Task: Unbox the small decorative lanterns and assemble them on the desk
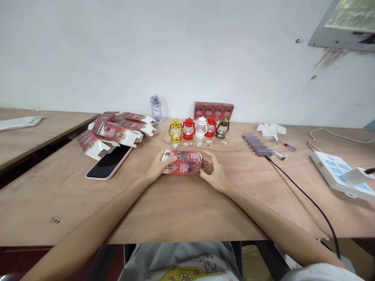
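A red printed cardboard box [185, 163] is held just above or on the table in front of me. My left hand [159, 166] grips its left end, thumb lying on the top face. At the other end, my right hand [215, 171] has its thumb at the near corner and its fingers curled around the end. Behind the box stands a row of small toy lanterns: a gold one [175, 131], a red one [189, 129], a white one [201, 128], another red one [211, 127] and a bronze one [222, 128]. Small metal keychain pieces [200, 144] lie before them.
Several unfolded red boxes [117, 130] are piled at left, partly over a phone [109, 163]. A water bottle [156, 108] and a row of closed boxes [213, 111] stand by the wall. To the right are crumpled tissue [271, 130], a cabled phone [257, 144], a screwdriver [288, 146] and a power strip [341, 171].
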Demonstrator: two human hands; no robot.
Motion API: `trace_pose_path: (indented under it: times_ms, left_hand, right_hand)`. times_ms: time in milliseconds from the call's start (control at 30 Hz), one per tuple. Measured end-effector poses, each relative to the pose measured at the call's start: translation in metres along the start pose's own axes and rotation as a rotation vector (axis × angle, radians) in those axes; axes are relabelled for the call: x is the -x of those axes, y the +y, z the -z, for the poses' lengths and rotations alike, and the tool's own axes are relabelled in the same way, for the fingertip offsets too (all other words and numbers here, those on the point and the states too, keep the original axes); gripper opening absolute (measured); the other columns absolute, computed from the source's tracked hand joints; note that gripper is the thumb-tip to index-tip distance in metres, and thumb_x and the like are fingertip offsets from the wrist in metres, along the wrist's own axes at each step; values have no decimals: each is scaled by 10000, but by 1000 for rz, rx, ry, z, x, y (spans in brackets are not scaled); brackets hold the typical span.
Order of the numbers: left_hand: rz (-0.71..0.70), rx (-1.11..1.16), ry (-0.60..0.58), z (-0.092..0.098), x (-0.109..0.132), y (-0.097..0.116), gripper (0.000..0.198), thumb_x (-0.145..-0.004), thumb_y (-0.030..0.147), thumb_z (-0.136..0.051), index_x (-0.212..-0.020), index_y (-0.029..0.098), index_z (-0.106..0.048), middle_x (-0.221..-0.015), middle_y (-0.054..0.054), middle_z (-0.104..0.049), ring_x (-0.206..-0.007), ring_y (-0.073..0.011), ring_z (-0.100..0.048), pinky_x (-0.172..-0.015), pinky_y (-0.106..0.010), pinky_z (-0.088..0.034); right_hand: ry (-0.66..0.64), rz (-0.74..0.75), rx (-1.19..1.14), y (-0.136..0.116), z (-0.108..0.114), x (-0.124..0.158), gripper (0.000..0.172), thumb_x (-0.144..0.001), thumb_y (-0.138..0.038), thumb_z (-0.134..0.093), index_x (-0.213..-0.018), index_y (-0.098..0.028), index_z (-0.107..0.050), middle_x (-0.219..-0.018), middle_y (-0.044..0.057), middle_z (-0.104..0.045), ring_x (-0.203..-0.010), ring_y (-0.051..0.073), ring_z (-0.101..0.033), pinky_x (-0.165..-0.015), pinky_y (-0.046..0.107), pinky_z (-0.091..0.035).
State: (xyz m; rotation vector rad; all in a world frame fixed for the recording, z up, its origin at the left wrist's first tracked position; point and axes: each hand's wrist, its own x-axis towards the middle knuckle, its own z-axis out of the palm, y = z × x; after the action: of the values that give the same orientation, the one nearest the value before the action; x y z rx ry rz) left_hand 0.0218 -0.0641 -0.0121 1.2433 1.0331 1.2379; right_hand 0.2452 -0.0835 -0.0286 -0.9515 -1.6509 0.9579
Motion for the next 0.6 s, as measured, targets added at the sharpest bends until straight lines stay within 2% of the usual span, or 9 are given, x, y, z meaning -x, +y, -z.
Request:
trace_pose_path:
  times_ms: [133, 233, 333, 433, 500, 600]
  left_hand:
    - [4, 6, -13, 1, 0, 0, 487, -573, 426, -780, -929, 172, -567, -852, -13, -661, -747, -171, -624, -673, -274, -507]
    - [33, 93, -23, 2, -2, 0, 479, -559, 427, -774, -907, 161, -580, -801, -8, -659, -679, -151, -617, -624, -250, -500]
    - [54, 164, -36, 4, -4, 2, 460, -567, 420, -762, -899, 153, -590, -782, -10, -665, -657, -145, -618, -618, -244, -499]
    - [72, 196, -13, 4, -5, 3, 433, -576, 398, -763, -889, 153, -592, -802, -13, -673, -672, -150, -628, -644, -255, -503]
    - [78, 213, 2, 4, -5, 3, 433, -567, 393, -772, -879, 150, -595, -803, -14, -675, -670, -147, -628, -649, -254, -502]
    - [78, 223, 8, 4, -6, 3, 431, -558, 393, -779, -864, 151, -597, -768, -4, -668, -646, -139, -622, -629, -243, -496]
  right_hand:
    - [40, -18, 70, 1, 1, 1, 678, -672, -163, -600, -1285, -279, -338, -1004, 33, -649, -842, 180, -649, -791, 352, -530]
    - [121, 42, 187, 1, 7, 2, 579, -680, -128, -526, -1229, -265, -409, -817, -10, -623, -615, 141, -568, -595, 278, -479]
    - [134, 130, 250, -1, 11, 3, 403, -699, -113, -469, -1079, -242, -510, -731, -27, -568, -545, 120, -476, -533, 245, -394]
    - [76, 206, 285, -3, 10, 3, 256, -750, -122, -442, -957, -221, -553, -822, 4, -589, -647, 133, -521, -604, 252, -412]
    - [58, 260, 286, -5, 9, 2, 209, -799, -154, -448, -962, -220, -561, -1034, 48, -587, -876, 172, -567, -757, 294, -439]
    - [59, 291, 306, -6, 7, 1, 168, -852, -214, -461, -980, -226, -570, -1206, 78, -508, -1150, 215, -478, -946, 357, -376]
